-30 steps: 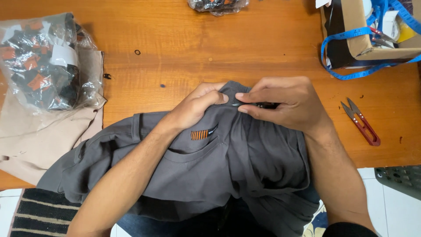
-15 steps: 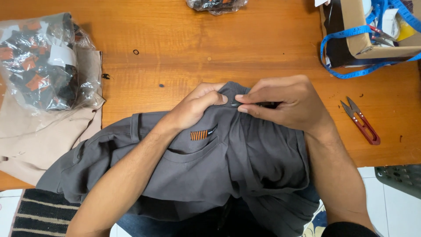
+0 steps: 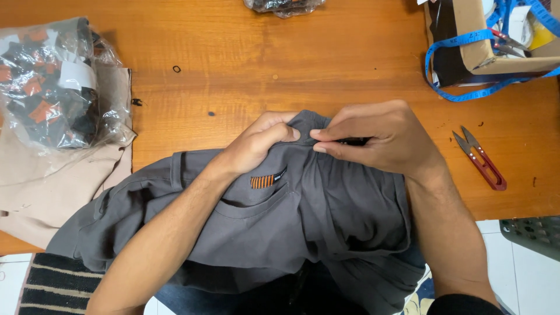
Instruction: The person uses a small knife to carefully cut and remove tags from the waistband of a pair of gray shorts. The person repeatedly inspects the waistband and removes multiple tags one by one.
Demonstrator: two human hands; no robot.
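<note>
Grey fabric of one garment (image 3: 326,216) lies bunched on the near edge of the wooden desk (image 3: 245,52) and hangs off toward the person's lap, a small orange-striped tab (image 3: 262,181) above its pocket. Both forearms reach in from below and meet at the garment's top fold. The left hand (image 3: 256,143) curls and grips that fold with its fingertips; the right hand (image 3: 379,140) pinches it, thumb against forefinger, just beside the left. One red thread snip (image 3: 481,158) lies right of the right hand, one cardboard box (image 3: 496,35) with a blue measuring tape (image 3: 461,67) stands beyond it, and one plastic bag (image 3: 52,87) rests on beige cloth (image 3: 52,181) at far left.
</note>
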